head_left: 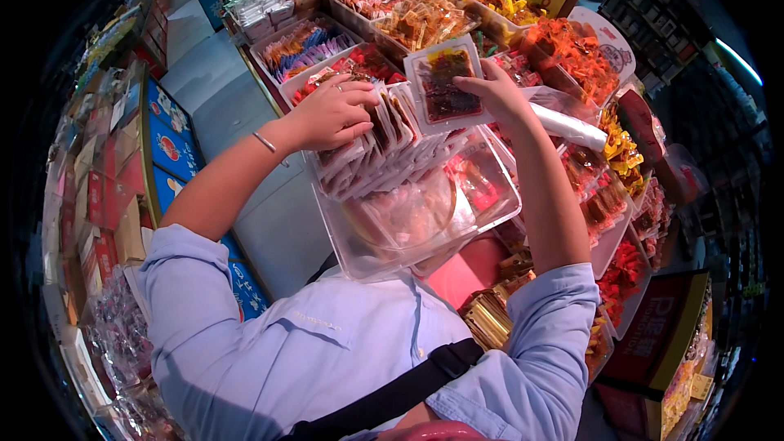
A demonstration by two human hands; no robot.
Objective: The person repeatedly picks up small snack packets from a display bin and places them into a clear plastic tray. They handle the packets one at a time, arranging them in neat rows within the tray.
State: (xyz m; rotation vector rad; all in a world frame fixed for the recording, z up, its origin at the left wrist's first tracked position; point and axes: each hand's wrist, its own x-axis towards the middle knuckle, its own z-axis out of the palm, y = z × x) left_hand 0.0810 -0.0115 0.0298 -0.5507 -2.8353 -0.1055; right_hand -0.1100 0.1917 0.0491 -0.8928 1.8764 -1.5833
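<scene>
A flat, white-edged snack packet (447,82) with dark reddish-brown food behind its clear front is raised above the bin. My right hand (494,91) pinches it by its right side. Over the left end of a row of similar packets (396,126) lies my left hand (336,113), fingers apart and touching their upper edges. These packets stand on edge, packed close together, at the far side of a clear plastic bin (359,257). Nearer to me, the bin holds flat pale packets (412,212) and some red ones (482,184).
Display bins of wrapped snacks surround the far and right sides, among them orange packets (572,57) and purple-blue packets (306,49). A white plastic roll (567,126) lies beside my right forearm. Shelves with blue panels (170,155) flank the pale aisle floor (204,82) at left.
</scene>
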